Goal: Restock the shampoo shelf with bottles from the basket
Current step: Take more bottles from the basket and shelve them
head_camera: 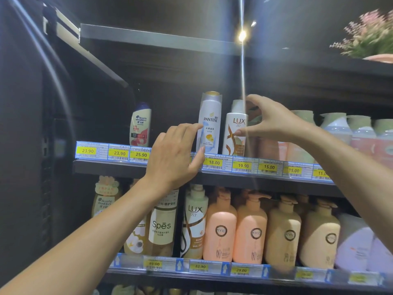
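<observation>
On the upper shelf (136, 167) stands a white and blue Pantene bottle (209, 124), with a white Lux bottle (234, 133) right beside it. My left hand (176, 154) reaches up from below. Its fingertips and thumb touch the Pantene bottle's left edge, the fingers nearly straight. My right hand (270, 120) comes in from the right in a C shape. Its thumb lies on the Lux bottle's front and its index finger curls by the cap. The basket is not in view.
A lone Head & Shoulders bottle (140, 124) stands at the shelf's left, with a gap between it and the Pantene. Pastel bottles (340, 133) fill the right. Yellow price tags (214, 162) line the edge. Pump bottles (251, 231) crowd the lower shelf. A pink plant (370, 35) sits on top.
</observation>
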### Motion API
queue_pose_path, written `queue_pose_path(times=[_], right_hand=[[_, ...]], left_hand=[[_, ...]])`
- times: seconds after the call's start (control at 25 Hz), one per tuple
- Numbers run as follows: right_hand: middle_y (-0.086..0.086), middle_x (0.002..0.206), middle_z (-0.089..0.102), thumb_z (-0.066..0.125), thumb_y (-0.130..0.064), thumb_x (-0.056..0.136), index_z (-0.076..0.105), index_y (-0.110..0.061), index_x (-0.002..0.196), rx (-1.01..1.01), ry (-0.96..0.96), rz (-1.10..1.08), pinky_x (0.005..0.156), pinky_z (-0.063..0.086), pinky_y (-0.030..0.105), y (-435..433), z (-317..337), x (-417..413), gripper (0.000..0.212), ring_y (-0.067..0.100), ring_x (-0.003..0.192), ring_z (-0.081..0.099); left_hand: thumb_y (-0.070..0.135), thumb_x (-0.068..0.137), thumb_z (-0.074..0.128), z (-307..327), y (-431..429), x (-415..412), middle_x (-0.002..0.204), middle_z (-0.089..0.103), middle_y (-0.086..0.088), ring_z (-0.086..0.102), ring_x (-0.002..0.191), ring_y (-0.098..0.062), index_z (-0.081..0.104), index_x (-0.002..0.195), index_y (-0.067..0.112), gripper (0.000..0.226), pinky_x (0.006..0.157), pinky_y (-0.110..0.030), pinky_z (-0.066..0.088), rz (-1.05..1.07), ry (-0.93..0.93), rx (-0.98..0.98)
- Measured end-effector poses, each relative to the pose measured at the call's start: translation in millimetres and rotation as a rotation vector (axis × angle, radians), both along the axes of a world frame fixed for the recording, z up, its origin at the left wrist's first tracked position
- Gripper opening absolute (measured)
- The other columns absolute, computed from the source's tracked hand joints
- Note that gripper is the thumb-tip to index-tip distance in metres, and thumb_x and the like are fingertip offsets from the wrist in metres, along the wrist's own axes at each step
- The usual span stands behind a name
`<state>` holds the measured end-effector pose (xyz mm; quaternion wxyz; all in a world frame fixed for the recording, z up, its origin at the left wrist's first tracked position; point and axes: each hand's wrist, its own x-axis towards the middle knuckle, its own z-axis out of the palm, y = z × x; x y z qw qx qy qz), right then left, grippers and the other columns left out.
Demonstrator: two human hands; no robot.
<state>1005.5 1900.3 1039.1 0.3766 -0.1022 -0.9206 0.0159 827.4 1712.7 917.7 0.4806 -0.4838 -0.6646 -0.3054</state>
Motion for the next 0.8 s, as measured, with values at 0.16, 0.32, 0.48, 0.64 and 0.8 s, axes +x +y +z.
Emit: queue_pose_path(times=[0.16,0.32,0.48,0.64,0.8], right_hand=[[-0.001,0.139,0.052,0.086,-0.040,0.080,0.039,-0.021,0.154,-0.002,0.239,-0.032,0.101,0.045,0.035,-14,-27,9,0.089,0.015,0.120,0.055],[0.006,0.140,0.051,0.079,-0.039,0.082,0.054,-0.014,0.140,0.184,0.435,-0.024,0.112,0.036,0.037,-44,-85,11,0.068,0.025,0.132,0.046],[0.004,0.146,0.046,0.074,-0.049,0.080,0.057,-0.021,0.138,0.248,0.360,-0.029,0.111,0.037,0.047,-99,-144,-10,0.067,0.027,0.138,0.041],[0.005,0.149,0.046,0.069,-0.058,0.077,0.052,-0.018,0.144,0.240,0.267,0.011,0.113,0.034,0.049,-167,-192,-46,0.079,0.030,0.141,0.041],[0.004,0.152,0.045,0.067,-0.059,0.077,0.047,-0.017,0.149,0.171,0.187,0.160,0.114,0.034,0.047,-255,-239,-93,0.085,0.028,0.144,0.040]], left_hand=[[0.041,0.096,0.052,-5,-10,-2,0.149,0.053,-0.003,0.047,0.139,-0.024,0.050,0.147,0.016,0.057,0.106,-0.047,0.046,-0.076,-0.028,0.020],[0.040,0.097,0.053,-25,-40,-11,0.163,0.040,-0.006,0.024,0.158,-0.029,0.048,0.152,0.016,0.060,0.125,-0.052,0.026,-0.060,0.035,0.006],[0.038,0.096,0.058,-57,-98,-29,0.165,0.038,-0.010,0.024,0.158,-0.034,0.048,0.153,0.015,0.062,0.125,-0.056,0.024,0.012,0.080,-0.076],[0.041,0.096,0.058,-96,-178,-48,0.164,0.040,-0.010,0.025,0.158,-0.034,0.050,0.152,0.015,0.062,0.126,-0.056,0.022,0.128,0.099,-0.162],[0.042,0.096,0.057,-144,-291,-72,0.165,0.038,-0.008,0.024,0.158,-0.033,0.049,0.153,0.017,0.062,0.127,-0.055,0.020,0.251,0.014,-0.227]])
